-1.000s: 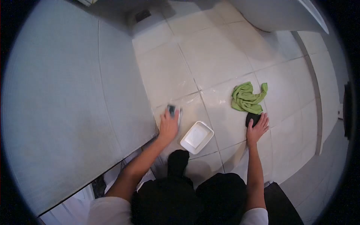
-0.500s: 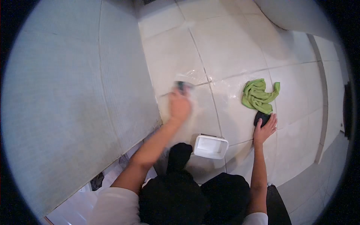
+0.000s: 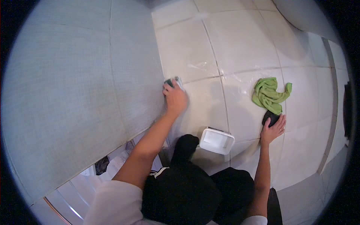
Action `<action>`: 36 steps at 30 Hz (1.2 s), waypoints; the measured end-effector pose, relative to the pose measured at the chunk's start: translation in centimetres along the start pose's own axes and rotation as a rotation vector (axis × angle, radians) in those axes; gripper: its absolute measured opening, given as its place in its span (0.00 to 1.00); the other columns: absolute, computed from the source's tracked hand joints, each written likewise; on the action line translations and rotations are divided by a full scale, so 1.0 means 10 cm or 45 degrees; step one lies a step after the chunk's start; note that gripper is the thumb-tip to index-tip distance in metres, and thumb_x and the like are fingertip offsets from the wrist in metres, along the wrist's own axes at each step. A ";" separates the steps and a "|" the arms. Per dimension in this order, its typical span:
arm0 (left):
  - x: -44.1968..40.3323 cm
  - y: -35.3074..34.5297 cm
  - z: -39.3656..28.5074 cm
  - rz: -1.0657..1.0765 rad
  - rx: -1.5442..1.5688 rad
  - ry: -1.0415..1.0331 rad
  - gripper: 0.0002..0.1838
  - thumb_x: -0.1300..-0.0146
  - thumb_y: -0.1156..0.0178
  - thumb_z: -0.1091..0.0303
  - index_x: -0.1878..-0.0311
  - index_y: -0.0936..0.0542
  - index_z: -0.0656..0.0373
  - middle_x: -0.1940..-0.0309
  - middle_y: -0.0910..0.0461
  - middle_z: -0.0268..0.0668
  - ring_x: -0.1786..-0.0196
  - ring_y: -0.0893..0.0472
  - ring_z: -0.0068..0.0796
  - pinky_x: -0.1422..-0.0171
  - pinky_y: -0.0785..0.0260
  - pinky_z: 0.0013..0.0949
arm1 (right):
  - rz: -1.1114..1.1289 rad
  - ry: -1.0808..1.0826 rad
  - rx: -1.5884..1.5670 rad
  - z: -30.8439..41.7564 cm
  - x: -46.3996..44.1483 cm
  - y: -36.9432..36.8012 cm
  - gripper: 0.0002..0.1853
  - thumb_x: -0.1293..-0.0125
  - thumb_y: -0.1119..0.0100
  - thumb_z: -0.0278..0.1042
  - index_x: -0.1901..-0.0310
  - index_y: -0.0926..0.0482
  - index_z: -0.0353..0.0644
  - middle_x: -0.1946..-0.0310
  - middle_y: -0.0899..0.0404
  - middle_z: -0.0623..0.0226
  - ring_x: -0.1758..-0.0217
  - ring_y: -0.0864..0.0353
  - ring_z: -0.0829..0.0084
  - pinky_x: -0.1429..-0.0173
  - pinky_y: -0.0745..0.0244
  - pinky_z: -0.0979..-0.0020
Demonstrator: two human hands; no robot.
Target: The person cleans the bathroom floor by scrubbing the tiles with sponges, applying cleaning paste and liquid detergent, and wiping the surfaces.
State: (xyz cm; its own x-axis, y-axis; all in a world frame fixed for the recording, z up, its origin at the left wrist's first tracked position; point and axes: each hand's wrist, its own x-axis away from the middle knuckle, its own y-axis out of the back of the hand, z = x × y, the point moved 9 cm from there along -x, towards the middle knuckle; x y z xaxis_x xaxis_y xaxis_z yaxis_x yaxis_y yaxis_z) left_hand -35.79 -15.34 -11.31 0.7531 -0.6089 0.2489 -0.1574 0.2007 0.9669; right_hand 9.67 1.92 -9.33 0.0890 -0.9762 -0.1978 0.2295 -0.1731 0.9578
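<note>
My left hand [image 3: 175, 98] is wrapped round a small dark and white scrubber [image 3: 177, 81], pressed on the floor tiles beside the grey wall. Over on the right, my right hand [image 3: 273, 129] rests with fingers spread on a black object [image 3: 270, 117], whose kind I cannot make out. A crumpled green cloth [image 3: 268, 93] lies just beyond it, touching it. Between my arms, a white rectangular tub [image 3: 216, 141] sits on the tiled floor [image 3: 245, 45].
The tall grey wall [image 3: 75, 82] fills the left side. A pale rounded fixture [image 3: 311, 18] stands at the upper right, and a raised ledge [image 3: 330, 97] runs down the right. My black-clad foot [image 3: 185, 147] is left of the tub.
The view has shifted. My left hand has moved the scrubber forward, then left to the wall's base. The tub has turned and sits nearer my knees. My right hand stays on the black object.
</note>
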 end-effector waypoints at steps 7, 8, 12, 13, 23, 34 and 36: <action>-0.22 0.22 -0.11 0.011 0.085 0.000 0.36 0.41 0.43 0.64 0.31 0.43 0.68 0.40 0.44 0.69 0.43 0.36 0.65 0.38 0.38 0.56 | -0.015 0.049 -0.009 -0.01 -0.03 0.03 0.35 0.37 0.47 0.52 0.31 0.40 0.47 0.29 0.42 0.63 0.25 0.48 0.56 0.28 0.58 0.41; 0.03 0.07 -0.04 0.001 0.105 -0.078 0.38 0.42 0.40 0.62 0.31 0.43 0.64 0.40 0.43 0.65 0.42 0.36 0.65 0.39 0.35 0.54 | -0.009 0.032 0.015 -0.02 -0.03 0.02 0.35 0.37 0.47 0.53 0.31 0.40 0.47 0.29 0.42 0.63 0.25 0.48 0.57 0.29 0.57 0.42; 1.25 -0.16 -0.04 0.149 -0.280 -0.756 0.34 0.41 0.46 0.73 0.30 0.41 0.54 0.35 0.44 0.61 0.45 0.32 0.61 0.44 0.28 0.52 | -0.006 0.046 0.041 -0.05 -0.03 -0.01 0.34 0.36 0.49 0.55 0.32 0.39 0.48 0.29 0.42 0.63 0.25 0.48 0.58 0.29 0.55 0.43; 1.32 -0.14 0.04 0.153 -0.286 -0.752 0.34 0.41 0.46 0.73 0.30 0.41 0.54 0.35 0.44 0.61 0.45 0.32 0.61 0.44 0.28 0.52 | 0.001 0.045 0.037 -0.04 -0.04 -0.01 0.34 0.36 0.49 0.55 0.32 0.39 0.48 0.29 0.42 0.63 0.25 0.48 0.58 0.29 0.55 0.43; 0.75 0.06 -0.43 0.057 -0.064 -0.590 0.36 0.49 0.36 0.66 0.35 0.36 0.55 0.41 0.39 0.58 0.49 0.30 0.55 0.50 0.24 0.45 | -0.015 0.063 0.022 -0.05 -0.05 0.01 0.34 0.38 0.46 0.53 0.33 0.38 0.47 0.30 0.41 0.62 0.27 0.46 0.56 0.30 0.54 0.44; 1.33 0.08 -1.70 0.207 -0.007 -1.339 0.21 0.37 0.49 0.68 0.40 0.26 0.39 0.43 0.32 0.46 0.54 0.26 0.47 0.62 0.21 0.43 | -0.025 0.060 0.038 -0.04 -0.08 0.02 0.36 0.42 0.43 0.51 0.33 0.37 0.46 0.30 0.40 0.62 0.27 0.45 0.56 0.31 0.52 0.43; 1.42 0.10 -1.85 0.324 0.027 -1.546 0.19 0.31 0.53 0.63 0.38 0.27 0.43 0.45 0.30 0.45 0.52 0.26 0.47 0.64 0.22 0.43 | -0.011 0.051 0.036 -0.05 -0.09 0.01 0.36 0.43 0.43 0.52 0.33 0.37 0.46 0.30 0.40 0.61 0.27 0.45 0.55 0.31 0.52 0.44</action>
State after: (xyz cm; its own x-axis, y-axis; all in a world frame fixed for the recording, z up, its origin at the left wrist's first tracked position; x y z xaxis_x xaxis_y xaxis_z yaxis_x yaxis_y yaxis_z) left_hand -13.42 -9.63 -7.79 -0.3776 -0.8731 0.3083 -0.2314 0.4113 0.8816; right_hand 10.07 2.84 -9.14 0.1259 -0.9688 -0.2135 0.2033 -0.1855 0.9614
